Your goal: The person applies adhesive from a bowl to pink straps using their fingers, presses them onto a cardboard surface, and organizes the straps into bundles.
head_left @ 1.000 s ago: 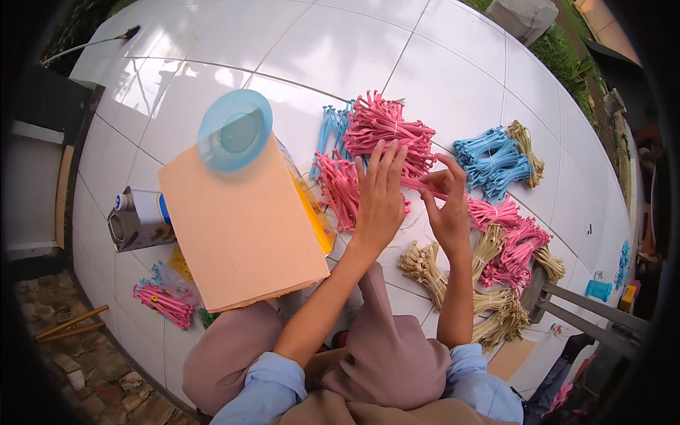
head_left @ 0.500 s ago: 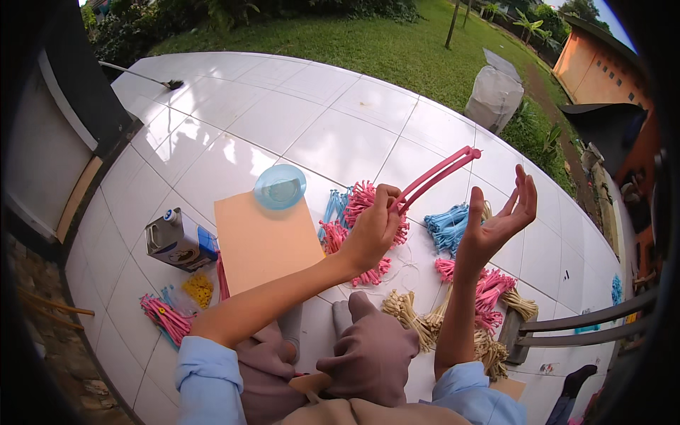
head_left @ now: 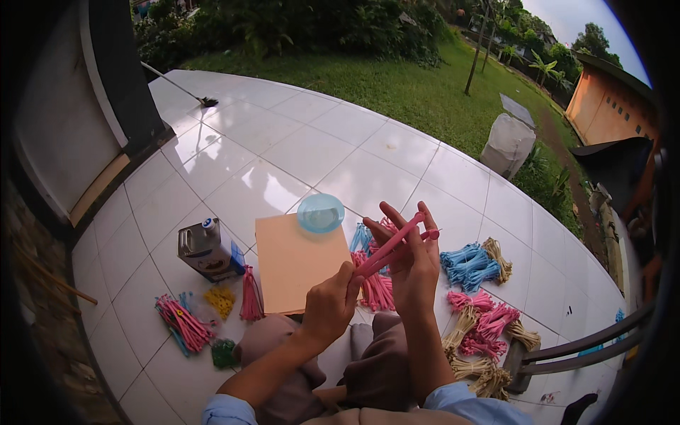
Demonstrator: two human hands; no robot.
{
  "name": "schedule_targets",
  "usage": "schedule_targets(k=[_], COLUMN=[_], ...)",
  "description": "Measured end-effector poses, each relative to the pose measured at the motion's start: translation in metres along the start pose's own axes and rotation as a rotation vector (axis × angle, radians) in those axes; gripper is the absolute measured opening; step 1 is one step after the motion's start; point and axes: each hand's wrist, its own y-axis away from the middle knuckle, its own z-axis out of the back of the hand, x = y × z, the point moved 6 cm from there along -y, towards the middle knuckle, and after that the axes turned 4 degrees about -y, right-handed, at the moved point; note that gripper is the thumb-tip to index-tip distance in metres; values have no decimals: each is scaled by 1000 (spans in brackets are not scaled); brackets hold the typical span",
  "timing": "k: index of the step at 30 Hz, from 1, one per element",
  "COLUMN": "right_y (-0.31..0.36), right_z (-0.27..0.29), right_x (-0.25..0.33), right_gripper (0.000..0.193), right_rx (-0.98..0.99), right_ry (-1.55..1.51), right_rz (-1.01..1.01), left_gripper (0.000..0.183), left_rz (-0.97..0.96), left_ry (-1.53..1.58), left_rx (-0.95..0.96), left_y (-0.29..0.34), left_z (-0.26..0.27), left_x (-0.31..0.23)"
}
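While the left hand [head_left: 329, 304] grips the lower end of pink strips [head_left: 389, 246], just right of frame centre, the right hand [head_left: 414, 265], spread open, at their upper ends

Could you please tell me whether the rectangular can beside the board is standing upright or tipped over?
Upright: the can stands on the tiled floor, with its cap at the top.

Open far, crowded near
White tiled floor [head_left: 340, 152] leaves room beyond the blue bowl [head_left: 321, 213]; a pink strap [head_left: 389, 245] bridges left hand [head_left: 328, 306] and right hand [head_left: 416, 276]; a rectangular can [head_left: 212, 253] blocks the left, blue bundles [head_left: 469, 268] the right.
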Motion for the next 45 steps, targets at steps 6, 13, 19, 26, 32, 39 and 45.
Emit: schedule_targets(k=[6, 13, 19, 26, 32, 39, 45], right_y=[-9, -13, -9, 23, 40, 11, -33], right_z=[-1, -2, -8, 19, 25, 42, 72], right_x=[-11, -2, 5, -60, -68, -35, -36], right_gripper=[51, 55, 57, 57, 41, 43, 75], right_rx=[13, 5, 44, 54, -65, -21, 287], right_ry=[-71, -12, 52, 246, 395, 389, 388], right_rz=[-47, 105, 148, -123, -157, 22, -156], left_gripper=[24, 43, 42, 38, 22, 20, 19], left_rz=[77, 306, 259, 61, 149, 331, 368], left_ry=[21, 809, 1033, 454, 469, 943, 677], left_rx=[-25, 431, 620, -121, -178, -277, 76], left_y=[0, 8, 10, -7, -6, -20, -47], left_z=[15, -28, -35, -34, -18, 0, 12], left_x=[17, 19, 16, 29, 24, 43, 82])
